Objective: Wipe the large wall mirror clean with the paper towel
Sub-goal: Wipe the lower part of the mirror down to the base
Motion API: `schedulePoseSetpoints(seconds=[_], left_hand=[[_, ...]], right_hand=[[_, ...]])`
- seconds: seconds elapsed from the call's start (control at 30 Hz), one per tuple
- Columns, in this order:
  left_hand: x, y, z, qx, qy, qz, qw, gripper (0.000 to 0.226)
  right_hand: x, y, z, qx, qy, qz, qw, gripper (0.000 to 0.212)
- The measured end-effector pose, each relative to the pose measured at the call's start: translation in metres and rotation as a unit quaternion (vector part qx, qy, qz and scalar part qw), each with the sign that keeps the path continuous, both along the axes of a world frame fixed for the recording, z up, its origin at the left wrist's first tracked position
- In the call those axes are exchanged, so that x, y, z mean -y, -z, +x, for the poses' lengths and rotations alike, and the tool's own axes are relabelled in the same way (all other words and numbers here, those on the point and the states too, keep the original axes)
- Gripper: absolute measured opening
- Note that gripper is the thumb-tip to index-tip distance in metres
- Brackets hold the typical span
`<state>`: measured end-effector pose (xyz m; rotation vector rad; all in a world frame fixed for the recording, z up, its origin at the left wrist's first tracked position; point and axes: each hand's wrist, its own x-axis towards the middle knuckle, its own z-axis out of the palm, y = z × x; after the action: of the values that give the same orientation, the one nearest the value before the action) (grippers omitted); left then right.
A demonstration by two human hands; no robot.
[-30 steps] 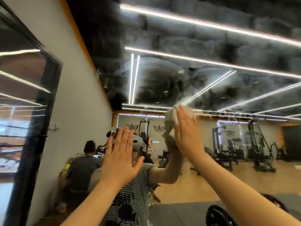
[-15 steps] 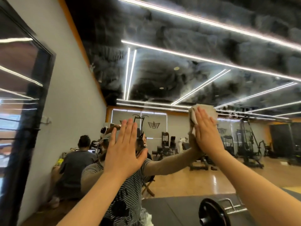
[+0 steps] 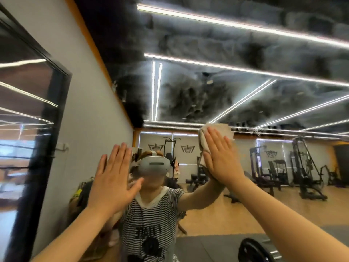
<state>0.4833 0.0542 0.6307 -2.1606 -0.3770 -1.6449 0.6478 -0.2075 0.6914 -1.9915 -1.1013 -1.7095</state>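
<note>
Against the large reflective wall mirror (image 3: 245, 95), the right hand (image 3: 220, 159) presses a crumpled beige paper towel (image 3: 217, 129) flat-fingered — to wipe — while the left hand (image 3: 113, 178), open and empty, seemingly braces.

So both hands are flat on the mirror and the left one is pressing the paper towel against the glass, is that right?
Not quite. The head view shows the right hand pressing the paper towel against the mirror, its fingers straight over the towel. The left hand is flat and bare at the glass, with nothing under it.
</note>
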Motion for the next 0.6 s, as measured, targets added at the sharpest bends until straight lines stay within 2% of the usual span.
schedulePoseSetpoints(seconds=[0.2, 0.3, 0.5, 0.6], left_hand=[[0.005, 0.0, -0.005, -0.006, -0.087, -0.011, 0.996, 0.092], [0.036, 0.003, -0.006, 0.002, -0.126, -0.041, 0.991, 0.087], [0.138, 0.009, 0.057, 0.064, -0.059, -0.048, 0.995, 0.075], [0.156, 0.0, 0.088, 0.102, -0.028, -0.133, 0.985, 0.07]], right_hand=[[-0.002, -0.001, 0.012, 0.029, -0.003, -0.006, 1.0, 0.062], [-0.005, 0.001, 0.014, 0.03, -0.016, -0.004, 0.999, 0.063], [-0.007, 0.002, 0.017, 0.05, -0.05, 0.017, 0.997, 0.06], [-0.008, 0.002, 0.021, 0.069, -0.073, 0.025, 0.995, 0.059]])
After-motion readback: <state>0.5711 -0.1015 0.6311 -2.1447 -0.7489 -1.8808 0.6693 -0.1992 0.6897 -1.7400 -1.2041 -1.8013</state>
